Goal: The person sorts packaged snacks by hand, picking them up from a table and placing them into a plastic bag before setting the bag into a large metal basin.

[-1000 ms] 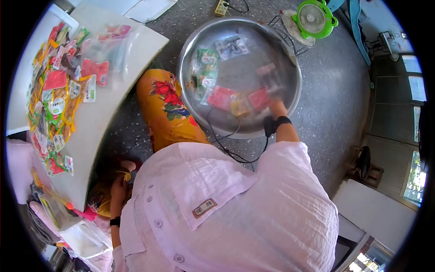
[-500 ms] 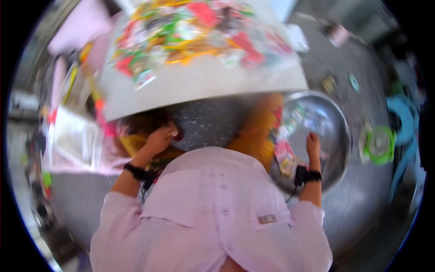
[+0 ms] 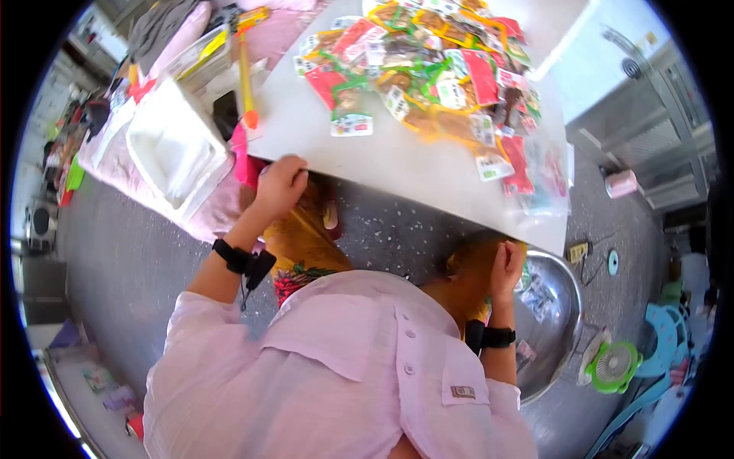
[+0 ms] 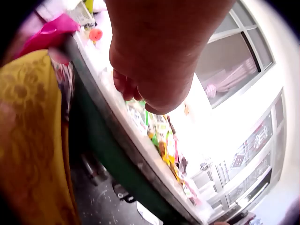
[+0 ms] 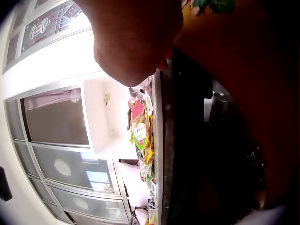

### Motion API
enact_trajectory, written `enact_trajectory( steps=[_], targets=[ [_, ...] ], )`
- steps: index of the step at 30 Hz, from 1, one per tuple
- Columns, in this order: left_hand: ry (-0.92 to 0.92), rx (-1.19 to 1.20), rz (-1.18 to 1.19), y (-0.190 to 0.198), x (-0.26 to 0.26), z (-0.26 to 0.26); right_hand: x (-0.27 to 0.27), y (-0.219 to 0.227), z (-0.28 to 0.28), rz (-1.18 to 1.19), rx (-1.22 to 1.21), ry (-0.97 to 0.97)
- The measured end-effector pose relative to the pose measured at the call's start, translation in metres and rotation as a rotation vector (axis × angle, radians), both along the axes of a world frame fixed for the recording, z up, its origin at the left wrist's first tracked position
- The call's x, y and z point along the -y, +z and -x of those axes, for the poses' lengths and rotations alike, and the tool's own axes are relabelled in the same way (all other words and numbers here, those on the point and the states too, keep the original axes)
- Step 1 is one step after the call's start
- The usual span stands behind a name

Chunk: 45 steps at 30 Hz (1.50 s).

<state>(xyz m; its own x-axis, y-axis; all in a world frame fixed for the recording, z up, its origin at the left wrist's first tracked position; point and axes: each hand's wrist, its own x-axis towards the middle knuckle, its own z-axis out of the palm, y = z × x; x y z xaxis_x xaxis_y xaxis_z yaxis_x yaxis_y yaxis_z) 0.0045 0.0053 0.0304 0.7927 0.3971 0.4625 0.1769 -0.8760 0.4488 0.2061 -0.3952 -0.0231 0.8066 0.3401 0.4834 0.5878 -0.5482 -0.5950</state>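
My left hand [image 3: 281, 186] is at the near left edge of the white table [image 3: 306, 145], fingers loosely curled, with nothing visible in it. Over my right thigh, beside the table's near right corner, hovers my right hand [image 3: 505, 269], also loosely curled with no object showing. A pile of colourful snack packets [image 3: 451, 92] covers the table's far middle, in red, green, yellow and clear wrapping. To the right on the floor stands a steel basin [image 3: 569, 336], partly hidden by my right arm. Clear packets [image 3: 540, 298] lie inside it.
A white foam box [image 3: 172, 145] sits on pink cloth left of the table, beside a yellow-handled tool [image 3: 245, 69]. Right of the basin are a green fan [image 3: 614, 367] and a blue chair [image 3: 661, 336]. A power strip [image 3: 579, 252] lies on the floor behind the basin.
My head has turned from the basin to the table. The right hand has come out of the basin toward the table's corner. My left hand has risen from my lap to the table edge.
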Motion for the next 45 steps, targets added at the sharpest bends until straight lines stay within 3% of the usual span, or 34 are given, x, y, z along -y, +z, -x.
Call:
enact_trajectory(
  steps=[3, 5, 9, 10, 13, 14, 17, 20, 23, 29, 32, 37, 41, 44, 45],
  targets=[
    [0.286, 0.079, -0.182, 0.014, -0.052, 0.022, -0.012, -0.009, 0.004, -0.044, -0.140, -0.028],
    [0.464, 0.170, -0.321, 0.007, -0.105, 0.051, -0.017, -0.003, 0.007, 0.008, -0.090, 0.019],
    [1.000, -0.108, -0.460, 0.001, -0.172, 0.109, -0.015, -0.022, 0.000, -0.089, -0.205, 0.042],
    [1.049, -0.218, -0.375, -0.002, -0.183, 0.121, -0.015, -0.024, -0.002, -0.072, -0.195, 0.039],
    [0.954, -0.634, 0.063, -0.011, -0.210, 0.152, -0.019, -0.024, -0.002, -0.089, -0.245, 0.030],
    [0.879, -0.576, 0.069, -0.033, -0.227, 0.167, -0.021, -0.023, -0.001, -0.067, -0.240, 0.026],
    [0.873, -0.679, 0.176, -0.004, -0.201, 0.154, -0.024, -0.019, 0.001, -0.014, -0.233, 0.018],
    [0.877, -0.610, 0.142, -0.004, -0.197, 0.156, -0.024, -0.022, 0.001, -0.007, -0.231, 0.023],
    [0.757, -0.505, 0.070, -0.014, -0.203, 0.168, -0.028, -0.017, 0.002, -0.006, -0.196, 0.032],
    [0.671, -0.548, -0.083, -0.012, -0.199, 0.180, -0.038, 0.015, 0.010, 0.041, -0.125, 0.037],
    [0.749, -0.607, -0.027, -0.016, -0.206, 0.179, -0.041, 0.022, 0.012, 0.089, -0.074, 0.031],
    [0.859, -0.403, -0.081, 0.007, -0.192, 0.167, -0.038, 0.012, 0.008, -0.028, -0.188, 0.065],
    [0.885, -0.178, -0.092, 0.030, -0.179, 0.154, -0.048, 0.031, 0.015, 0.024, -0.139, 0.068],
    [0.799, -0.010, 0.052, 0.047, -0.159, 0.138, -0.055, 0.040, 0.013, -0.043, -0.099, 0.054],
    [0.665, 0.131, 0.086, 0.050, -0.149, 0.129, -0.056, 0.040, 0.009, -0.147, -0.124, 0.056]
  ],
)
